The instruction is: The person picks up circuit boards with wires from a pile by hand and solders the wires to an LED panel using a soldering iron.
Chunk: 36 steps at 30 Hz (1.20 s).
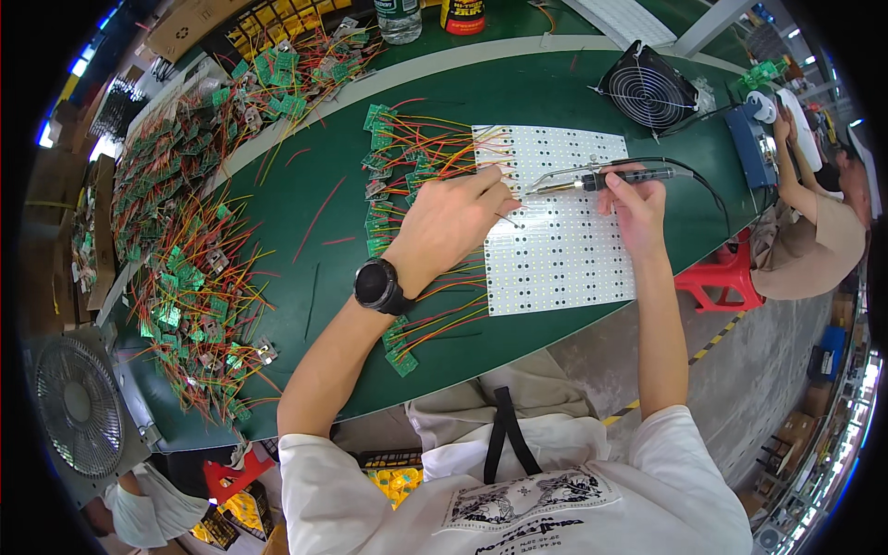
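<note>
A white LED board panel (564, 268) with rows of small dots lies on the green table. My right hand (634, 208) is closed round a soldering iron (601, 179) with a thin metal feed tube along it; its tip points left, close to my left fingertips. Over the panel's left part, my left hand (458, 222) pinches a thin wire, a dark end of which shows below the fingers. Small green circuit boards (379, 222) stand in a column left of the panel, their red and yellow wires reaching its left edge. My left hand and wrist hide some of them.
A large heap of wired circuit boards (176, 176) covers the table's left side. Beyond the panel stands a black fan (650, 90), with a blue soldering station (751, 146) to its right. A bottle (399, 20) and a can (462, 15) are at the back. Another person (809, 231) sits at right.
</note>
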Each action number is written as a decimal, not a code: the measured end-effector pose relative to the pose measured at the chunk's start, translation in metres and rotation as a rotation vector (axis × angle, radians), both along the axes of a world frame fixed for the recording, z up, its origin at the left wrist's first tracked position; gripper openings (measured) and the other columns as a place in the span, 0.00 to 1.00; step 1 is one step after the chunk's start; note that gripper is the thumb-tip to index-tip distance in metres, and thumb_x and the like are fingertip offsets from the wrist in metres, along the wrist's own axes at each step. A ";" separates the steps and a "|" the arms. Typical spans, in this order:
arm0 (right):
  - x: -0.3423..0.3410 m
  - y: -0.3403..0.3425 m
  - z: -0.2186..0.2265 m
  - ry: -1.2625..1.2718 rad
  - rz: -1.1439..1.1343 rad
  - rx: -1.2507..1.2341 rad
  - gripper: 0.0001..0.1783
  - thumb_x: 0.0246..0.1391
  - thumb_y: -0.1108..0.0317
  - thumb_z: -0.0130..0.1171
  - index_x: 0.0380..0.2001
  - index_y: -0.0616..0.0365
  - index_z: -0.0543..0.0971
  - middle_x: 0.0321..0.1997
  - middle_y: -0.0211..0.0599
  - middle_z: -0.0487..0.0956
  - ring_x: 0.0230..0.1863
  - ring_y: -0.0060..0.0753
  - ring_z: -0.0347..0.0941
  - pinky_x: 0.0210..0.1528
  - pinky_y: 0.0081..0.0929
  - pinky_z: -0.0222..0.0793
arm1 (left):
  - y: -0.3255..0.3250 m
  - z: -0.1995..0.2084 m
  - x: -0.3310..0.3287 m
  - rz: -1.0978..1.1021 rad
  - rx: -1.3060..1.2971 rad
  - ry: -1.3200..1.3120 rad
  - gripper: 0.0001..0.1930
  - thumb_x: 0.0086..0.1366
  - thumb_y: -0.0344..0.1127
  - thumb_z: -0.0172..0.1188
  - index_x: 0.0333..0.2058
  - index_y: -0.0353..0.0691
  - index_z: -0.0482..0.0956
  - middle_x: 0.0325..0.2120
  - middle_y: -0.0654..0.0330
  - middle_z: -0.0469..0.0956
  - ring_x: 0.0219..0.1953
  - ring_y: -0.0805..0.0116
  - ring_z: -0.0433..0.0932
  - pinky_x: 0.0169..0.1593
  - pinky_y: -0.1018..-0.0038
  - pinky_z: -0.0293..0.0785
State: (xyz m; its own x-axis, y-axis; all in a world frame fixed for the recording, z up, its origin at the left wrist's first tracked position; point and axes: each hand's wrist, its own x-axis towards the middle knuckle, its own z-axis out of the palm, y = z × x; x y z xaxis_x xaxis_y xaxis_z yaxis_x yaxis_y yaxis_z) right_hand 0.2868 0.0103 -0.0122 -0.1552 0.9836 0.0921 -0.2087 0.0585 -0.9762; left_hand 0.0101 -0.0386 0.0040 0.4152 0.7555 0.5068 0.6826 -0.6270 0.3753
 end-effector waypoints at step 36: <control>-0.001 -0.002 0.003 -0.114 0.063 0.019 0.10 0.52 0.75 0.63 0.37 0.70 0.79 0.24 0.40 0.79 0.21 0.27 0.75 0.25 0.22 0.69 | 0.003 -0.005 -0.005 -0.054 -0.051 -0.034 0.03 0.55 0.31 0.65 0.26 0.40 0.81 0.22 0.61 0.73 0.20 0.59 0.73 0.23 0.66 0.69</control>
